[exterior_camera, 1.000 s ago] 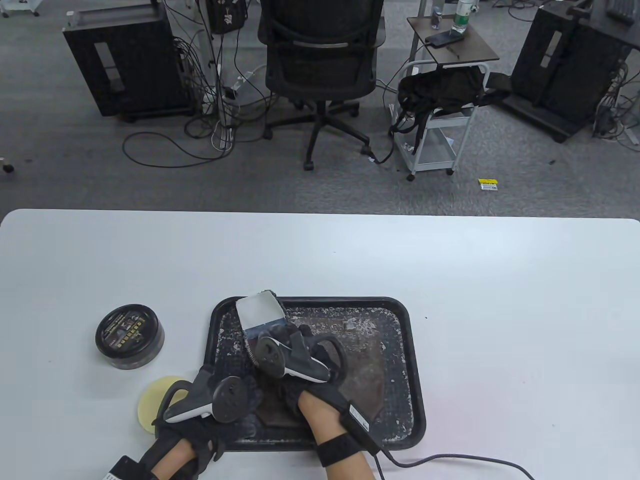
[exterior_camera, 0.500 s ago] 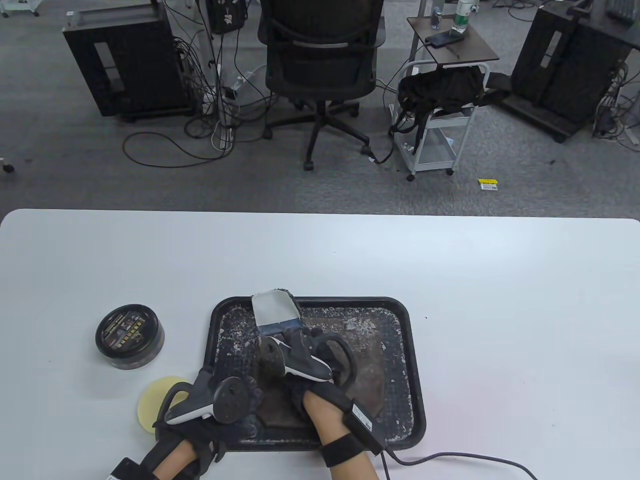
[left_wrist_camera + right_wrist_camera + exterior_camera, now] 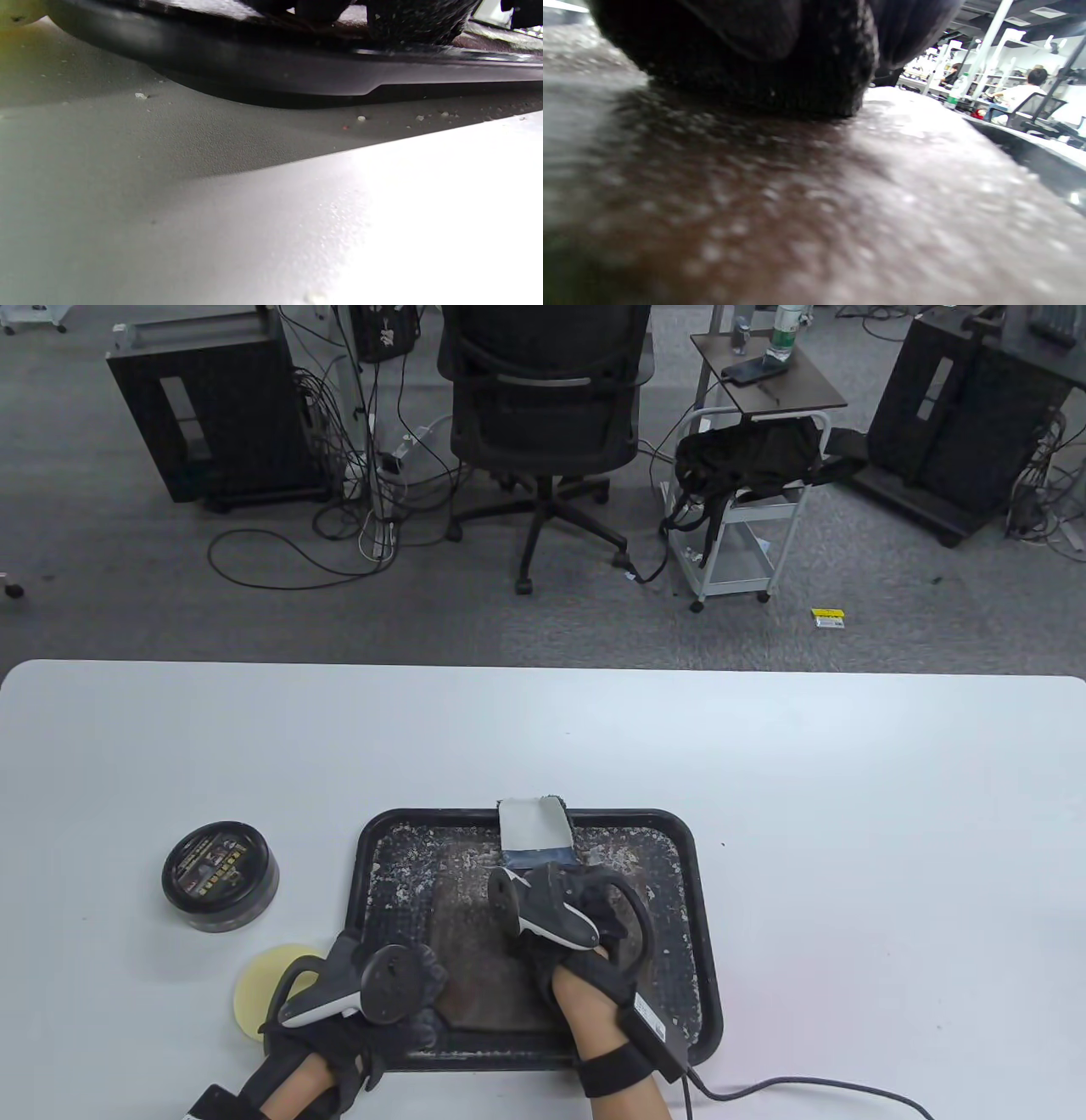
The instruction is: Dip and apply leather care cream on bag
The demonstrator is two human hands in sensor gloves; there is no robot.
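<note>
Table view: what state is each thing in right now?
Cream tin: lid on, left of tray.
Yellow sponge pad: on table, partly under left hand.
Brown leather bag: flat in black tray.
Applicator: held by right hand, on bag.

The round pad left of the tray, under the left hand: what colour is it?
Pale yellow; the round pad shows best in the table view, partly covered by the left hand.

Left hand [image 3: 373, 993] rests low with fingers hidden; right hand [image 3: 564, 912] lies forward, palm down
</note>
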